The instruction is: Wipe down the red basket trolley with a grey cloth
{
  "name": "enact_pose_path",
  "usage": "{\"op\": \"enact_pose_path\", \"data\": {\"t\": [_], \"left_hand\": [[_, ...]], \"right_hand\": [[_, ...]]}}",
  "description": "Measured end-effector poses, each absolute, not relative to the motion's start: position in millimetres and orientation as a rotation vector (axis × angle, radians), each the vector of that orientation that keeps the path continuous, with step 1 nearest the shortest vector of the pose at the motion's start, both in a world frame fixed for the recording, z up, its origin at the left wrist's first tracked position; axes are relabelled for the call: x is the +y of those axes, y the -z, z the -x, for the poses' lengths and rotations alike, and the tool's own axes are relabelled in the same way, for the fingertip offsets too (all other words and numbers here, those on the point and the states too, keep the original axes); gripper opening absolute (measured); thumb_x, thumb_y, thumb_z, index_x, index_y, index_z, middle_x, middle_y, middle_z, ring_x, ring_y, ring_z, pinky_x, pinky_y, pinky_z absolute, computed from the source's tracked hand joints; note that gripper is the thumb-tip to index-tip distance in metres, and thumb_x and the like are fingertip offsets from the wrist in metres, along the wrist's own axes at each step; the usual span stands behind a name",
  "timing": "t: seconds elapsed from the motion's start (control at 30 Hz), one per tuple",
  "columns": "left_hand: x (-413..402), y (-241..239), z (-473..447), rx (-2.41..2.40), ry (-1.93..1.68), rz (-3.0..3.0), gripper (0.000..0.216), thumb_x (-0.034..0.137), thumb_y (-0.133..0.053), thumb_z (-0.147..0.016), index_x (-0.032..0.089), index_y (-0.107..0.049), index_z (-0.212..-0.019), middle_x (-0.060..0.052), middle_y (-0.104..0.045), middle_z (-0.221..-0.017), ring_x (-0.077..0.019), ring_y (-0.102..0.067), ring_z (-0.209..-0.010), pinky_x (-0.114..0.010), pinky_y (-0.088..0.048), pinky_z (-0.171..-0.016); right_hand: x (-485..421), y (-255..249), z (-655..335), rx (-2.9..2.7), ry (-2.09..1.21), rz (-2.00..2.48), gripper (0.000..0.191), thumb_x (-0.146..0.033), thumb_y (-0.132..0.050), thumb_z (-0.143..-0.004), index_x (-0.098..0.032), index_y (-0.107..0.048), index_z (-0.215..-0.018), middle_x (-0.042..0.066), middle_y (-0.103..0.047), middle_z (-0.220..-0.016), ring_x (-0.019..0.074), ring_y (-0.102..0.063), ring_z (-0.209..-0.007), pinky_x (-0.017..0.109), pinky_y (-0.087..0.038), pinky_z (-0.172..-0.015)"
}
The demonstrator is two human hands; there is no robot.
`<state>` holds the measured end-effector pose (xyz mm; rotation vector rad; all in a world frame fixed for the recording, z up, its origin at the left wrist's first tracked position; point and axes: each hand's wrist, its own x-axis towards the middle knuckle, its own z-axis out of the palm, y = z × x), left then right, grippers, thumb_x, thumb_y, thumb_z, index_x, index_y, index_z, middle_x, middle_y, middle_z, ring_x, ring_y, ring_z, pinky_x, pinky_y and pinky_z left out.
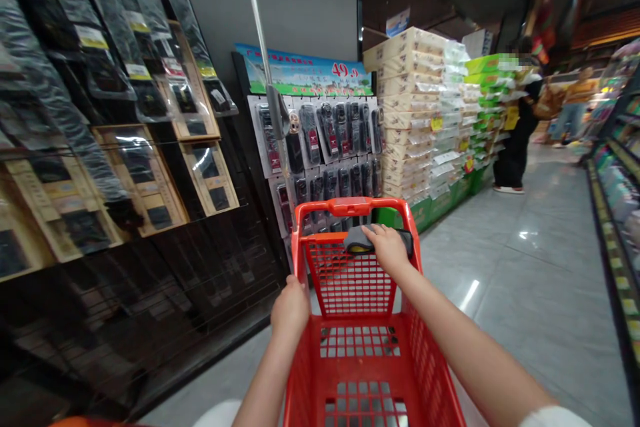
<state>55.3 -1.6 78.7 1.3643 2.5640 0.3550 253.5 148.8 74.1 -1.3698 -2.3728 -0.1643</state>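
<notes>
In the head view a red plastic shopping cart [355,370] stands before me, its slatted basket holding nothing I can see. My left hand [291,307] is closed on the cart's left side rim, the fingertips partly hidden. My right hand [389,247] reaches over to the far end, its fingers closed on a folded grey cloth [356,239] with a dark edge and a bit of yellow. The cloth lies against the cart's upper crossbar, below the red raised handle [349,205]. A thin metal pole [259,27] rises from the cart's left far corner.
Packaged belts [167,47] hang on the left wall, beside a rack of boxed belts [340,127] under a price banner [310,73]. Stacked cartons [407,113] line the aisle. A person in black [520,127] stands farther off; shelves [623,167] run along the right.
</notes>
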Motion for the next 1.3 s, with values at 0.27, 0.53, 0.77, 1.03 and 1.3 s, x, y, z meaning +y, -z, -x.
{"op": "enact_pose_path", "data": {"t": [0.27,0.53,0.77,1.03,1.3], "left_hand": [[73.7,-114.8,-32.6,2.632,-0.604,-1.392,0.040,0.042,-0.036,-0.095,0.010,-0.047,-0.116,-0.022,-0.068,-0.111,-0.0276,-0.068,-0.102,-0.032,-0.049,-0.076],[84.7,-96.8,-33.3,2.706,-0.591,-1.376,0.030,0.032,-0.030,-0.098,0.012,-0.047,-0.112,-0.020,-0.072,-0.097,-0.0312,-0.070,-0.094,-0.036,-0.049,-0.071],[80.2,-94.3,-26.6,2.722,-0.611,-1.387,0.026,0.032,-0.030,-0.098,0.014,-0.047,-0.108,-0.017,-0.072,-0.094,-0.0297,-0.071,-0.089,-0.033,-0.045,-0.064],[82.9,-85.7,-26.7,2.727,-0.614,-1.350,0.026,0.031,-0.032,-0.098,0.013,-0.046,-0.110,-0.017,-0.073,-0.094,-0.0273,-0.071,-0.086,-0.031,-0.044,-0.061],[77.3,-88.0,-25.8,2.703,-0.629,-1.315,0.028,0.035,-0.031,-0.098,0.014,-0.046,-0.112,-0.017,-0.072,-0.097,-0.0284,-0.071,-0.089,-0.033,-0.048,-0.066]], "right_hand": [[212.6,-150.3,-296.6,-1.849,-0.130,1.193,0.049,-0.008,-0.040,-0.079,-0.015,-0.068,-0.119,0.010,-0.070,-0.113,0.0220,-0.061,-0.106,0.033,-0.046,-0.094],[244.2,-141.9,-302.0,-2.051,-0.034,1.634,0.056,-0.013,-0.045,-0.081,-0.029,-0.057,-0.133,0.011,-0.064,-0.124,0.0329,-0.053,-0.119,0.060,-0.035,-0.101],[242.1,-141.3,-209.7,-2.221,-0.084,1.465,0.043,-0.033,-0.040,-0.089,-0.033,-0.058,-0.128,0.006,-0.060,-0.131,0.0321,-0.050,-0.123,0.070,-0.024,-0.103],[221.8,-143.4,-71.3,-2.433,0.010,1.323,0.047,-0.027,-0.041,-0.089,-0.030,-0.053,-0.135,0.010,-0.060,-0.131,0.0356,-0.052,-0.121,0.065,-0.025,-0.103],[220.3,-141.7,-100.4,-2.787,0.299,0.799,0.049,-0.009,-0.043,-0.087,-0.020,-0.056,-0.133,0.010,-0.043,-0.149,0.0254,-0.047,-0.131,0.037,-0.037,-0.108]]}}
